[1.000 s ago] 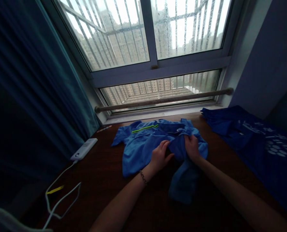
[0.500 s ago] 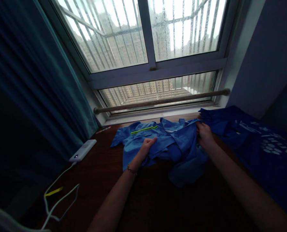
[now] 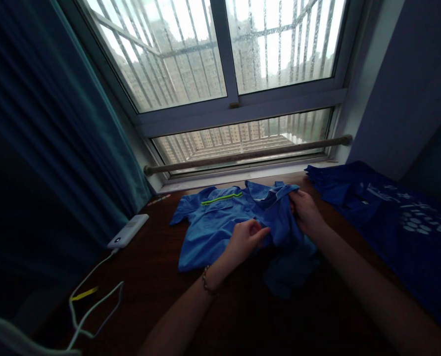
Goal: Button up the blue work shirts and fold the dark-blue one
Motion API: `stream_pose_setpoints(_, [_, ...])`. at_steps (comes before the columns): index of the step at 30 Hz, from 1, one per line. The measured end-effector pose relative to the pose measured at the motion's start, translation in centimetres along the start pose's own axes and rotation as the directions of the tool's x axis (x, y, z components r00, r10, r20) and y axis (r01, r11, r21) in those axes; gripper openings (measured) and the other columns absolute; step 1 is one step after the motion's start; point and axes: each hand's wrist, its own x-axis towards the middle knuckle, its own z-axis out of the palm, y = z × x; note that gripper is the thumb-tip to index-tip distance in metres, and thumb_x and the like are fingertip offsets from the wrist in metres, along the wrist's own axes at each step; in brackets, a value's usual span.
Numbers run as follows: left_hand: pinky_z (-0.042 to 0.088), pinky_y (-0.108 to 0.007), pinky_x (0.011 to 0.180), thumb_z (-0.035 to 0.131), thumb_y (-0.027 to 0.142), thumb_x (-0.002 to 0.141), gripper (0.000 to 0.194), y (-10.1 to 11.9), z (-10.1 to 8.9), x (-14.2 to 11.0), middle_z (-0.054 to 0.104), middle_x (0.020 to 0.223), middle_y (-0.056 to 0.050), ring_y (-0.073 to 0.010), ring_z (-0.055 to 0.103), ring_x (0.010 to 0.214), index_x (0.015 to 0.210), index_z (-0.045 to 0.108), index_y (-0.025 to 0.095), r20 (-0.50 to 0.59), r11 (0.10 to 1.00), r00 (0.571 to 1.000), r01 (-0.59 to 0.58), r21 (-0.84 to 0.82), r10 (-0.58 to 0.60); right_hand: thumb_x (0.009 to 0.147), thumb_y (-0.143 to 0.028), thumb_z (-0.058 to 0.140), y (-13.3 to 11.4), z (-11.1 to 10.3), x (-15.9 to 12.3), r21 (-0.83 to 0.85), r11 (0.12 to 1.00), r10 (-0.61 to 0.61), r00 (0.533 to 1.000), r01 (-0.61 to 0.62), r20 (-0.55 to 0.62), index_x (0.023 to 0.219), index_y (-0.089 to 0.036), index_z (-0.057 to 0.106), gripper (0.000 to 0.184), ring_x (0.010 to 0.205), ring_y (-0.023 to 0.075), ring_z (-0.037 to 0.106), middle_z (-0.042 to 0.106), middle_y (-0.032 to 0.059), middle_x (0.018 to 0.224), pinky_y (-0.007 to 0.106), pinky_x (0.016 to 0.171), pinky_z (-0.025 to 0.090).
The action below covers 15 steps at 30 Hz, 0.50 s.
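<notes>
The head view looks from above and behind the left hand (image 3: 242, 240) and right hand (image 3: 306, 211), facing forward and downward; it is near them. Its wide frame reaches the window (image 3: 230, 89) beyond the hands; the dark surface (image 3: 227, 316) lies beneath.

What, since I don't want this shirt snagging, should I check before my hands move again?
1. Right hand gripping the blue shirt: ok.
2. Left hand gripping the blue shirt: cannot tell; any contact is hidden.
3. Blue shirt flat: not ok; the side by the right hand is raised and bunched.
4. Bracelet free of the blue shirt: cannot tell; they appear close together from this angle.
5. White device apart from the blue shirt: ok, off to the left.
6. Darker blue garment apart from the blue shirt: ok.
</notes>
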Motion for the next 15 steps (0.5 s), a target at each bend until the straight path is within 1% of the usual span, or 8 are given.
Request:
stream_pose_setpoints(2, [0.037,-0.021,0.044,0.054,0.048,0.072,0.033,-0.5,0.9,0.1,0.056,0.054,0.000,-0.0122,0.053,0.047,0.066,0.053,0.016,0.105,0.974,0.991,0.099,-0.203,-0.079,0.061,-0.047,0.066,-0.1,0.6,-0.9,0.025,0.998,0.051,0.997,-0.053,0.061,0.058,-0.017,0.040,0.040,0.035,0.0036,0.030,0.037,-0.0085,0.042,0.017,0.034,0.019])
stream_pose_setpoints(3, [0.037,-0.021,0.043,0.056,0.047,0.070,0.032,-0.8,1.2,0.3,0.055,0.054,0.001,-0.0114,0.052,0.047,0.066,0.052,0.016,0.116,0.945,0.988,0.134,-0.297,-0.103,0.062,-0.047,0.065,-0.2,0.9,-1.4,0.035,0.996,0.079,0.992,-0.082,0.096,0.059,-0.017,0.040,0.040,0.035,0.0039,0.031,0.038,-0.0084,0.043,0.017,0.034,0.021])
stream_pose_setpoints(6, [0.035,-0.017,0.040,0.063,0.043,0.066,0.031,-1.3,1.4,0.8,0.049,0.052,0.005,-0.0072,0.047,0.044,0.072,0.051,0.015,0.021,0.823,0.984,0.162,-0.544,-0.179,0.066,-0.049,0.061,-0.1,1.6,-2.4,0.048,0.987,0.142,0.968,-0.155,0.209,0.060,-0.018,0.038,0.039,0.037,0.0050,0.035,0.039,-0.0076,0.045,0.017,0.037,0.026])
stream_pose_setpoints(8, [0.034,-0.014,0.040,0.067,0.038,0.064,0.032,-1.3,1.2,0.9,0.049,0.055,0.006,-0.0050,0.046,0.045,0.078,0.051,0.015,-0.040,0.727,0.966,0.166,-0.666,-0.257,0.067,-0.048,0.060,-0.2,1.7,-2.8,0.034,0.983,0.168,0.952,-0.182,0.257,0.061,-0.018,0.038,0.038,0.038,0.0057,0.037,0.040,-0.0070,0.046,0.018,0.037,0.028])
stream_pose_setpoints(11, [0.037,-0.013,0.044,0.073,0.026,0.058,0.034,-0.8,0.5,0.8,0.053,0.061,0.005,-0.0043,0.050,0.049,0.081,0.052,0.014,-0.022,0.566,0.932,0.200,-0.800,-0.361,0.068,-0.046,0.060,-0.6,1.6,-2.8,0.002,0.984,0.168,0.940,-0.177,0.296,0.064,-0.017,0.040,0.035,0.040,0.0059,0.039,0.042,-0.0061,0.050,0.018,0.038,0.029])
stream_pose_setpoints(13, [0.042,-0.016,0.051,0.074,0.018,0.056,0.033,0.0,0.0,0.5,0.056,0.065,0.003,-0.0059,0.054,0.054,0.079,0.052,0.014,0.020,0.463,0.921,0.214,-0.860,-0.388,0.067,-0.042,0.061,-1.1,1.4,-2.7,-0.030,0.997,0.078,0.979,-0.074,0.189,0.073,-0.017,0.043,0.031,0.041,0.0054,0.040,0.046,-0.0054,0.057,0.018,0.038,0.030])
stream_pose_setpoints(14, [0.045,-0.018,0.055,0.073,0.015,0.056,0.031,0.4,-0.3,0.3,0.058,0.068,0.001,-0.0074,0.056,0.057,0.078,0.052,0.013,0.046,0.422,0.920,0.223,-0.879,-0.390,0.066,-0.039,0.062,-1.4,1.4,-2.7,-0.062,0.998,-0.026,0.996,0.032,0.090,0.080,-0.017,0.044,0.031,0.042,0.0055,0.041,0.048,-0.0047,0.063,0.018,0.038,0.031])
stream_pose_setpoints(15, [0.047,-0.020,0.059,0.072,0.013,0.057,0.029,0.8,-0.6,0.1,0.059,0.070,0.000,-0.0089,0.057,0.060,0.077,0.052,0.013,0.076,0.390,0.919,0.238,-0.890,-0.387,0.066,-0.035,0.063,-1.7,1.3,-2.8,-0.109,0.981,-0.166,0.986,0.163,-0.015,0.088,-0.019,0.044,0.034,0.044,0.0058,0.044,0.050,-0.0036,0.070,0.018,0.039,0.033])
